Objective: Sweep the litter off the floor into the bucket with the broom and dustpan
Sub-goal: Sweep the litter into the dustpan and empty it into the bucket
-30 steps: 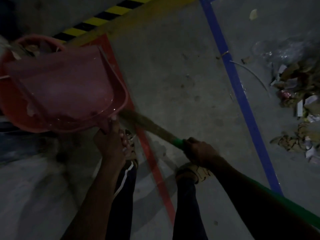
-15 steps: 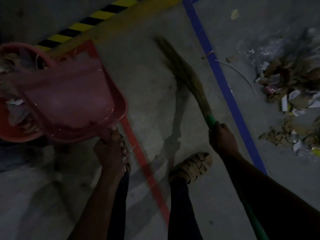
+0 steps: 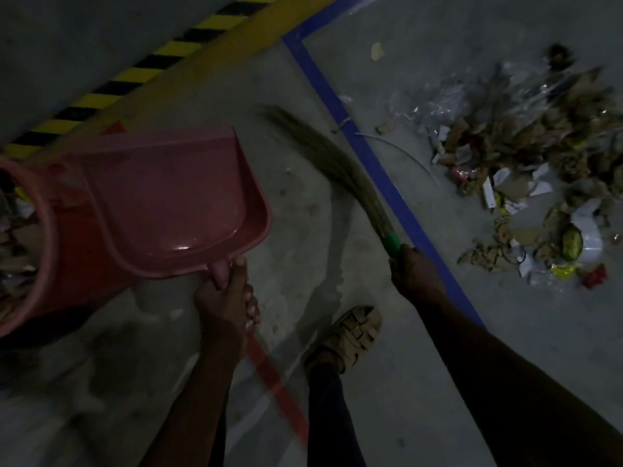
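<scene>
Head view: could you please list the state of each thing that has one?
dustpan: empty, held up beside the bucket
bucket: holds litter
broom: bristles near the floor
litter pile: unswept
left hand: grips dustpan handle
right hand: grips broom

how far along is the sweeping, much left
Some is done: the bucket already holds litter, and the dustpan in the left hand looks empty. In hand: the right hand grips the broom. Left: a big litter pile beyond the blue line.
</scene>
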### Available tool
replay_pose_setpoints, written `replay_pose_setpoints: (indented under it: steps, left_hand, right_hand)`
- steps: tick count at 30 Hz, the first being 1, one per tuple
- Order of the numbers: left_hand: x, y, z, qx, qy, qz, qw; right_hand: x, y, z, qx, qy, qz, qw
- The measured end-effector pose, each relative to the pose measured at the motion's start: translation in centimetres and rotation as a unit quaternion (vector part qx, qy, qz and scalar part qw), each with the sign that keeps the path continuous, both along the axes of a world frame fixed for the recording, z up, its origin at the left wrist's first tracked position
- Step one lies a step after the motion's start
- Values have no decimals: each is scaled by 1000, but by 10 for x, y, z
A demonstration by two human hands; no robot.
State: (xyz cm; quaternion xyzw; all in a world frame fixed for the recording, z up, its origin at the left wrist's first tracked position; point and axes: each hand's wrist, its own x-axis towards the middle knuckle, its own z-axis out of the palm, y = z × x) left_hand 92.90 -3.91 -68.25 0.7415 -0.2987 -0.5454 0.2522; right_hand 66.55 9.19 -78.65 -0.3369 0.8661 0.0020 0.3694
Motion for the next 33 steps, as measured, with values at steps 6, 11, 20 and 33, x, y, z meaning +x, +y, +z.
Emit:
replay_pose_setpoints:
  steps: [6, 11, 20, 33]
  left_hand:
    - [-32, -8, 7, -14, -42, -65, 997]
    - [-58, -8, 15, -9, -27, -99, 995]
    - [-124, -22, 15, -6, 30, -144, 989]
    - [-149, -120, -20, 55, 9, -155, 986]
  right_hand:
    - [-32, 30, 15, -72, 58, -128, 988]
    - [-57, 67, 39, -108, 54, -148, 982]
    - [-91, 71, 44, -96, -10, -89, 991]
    - [-76, -66, 6, -76, -34, -122, 989]
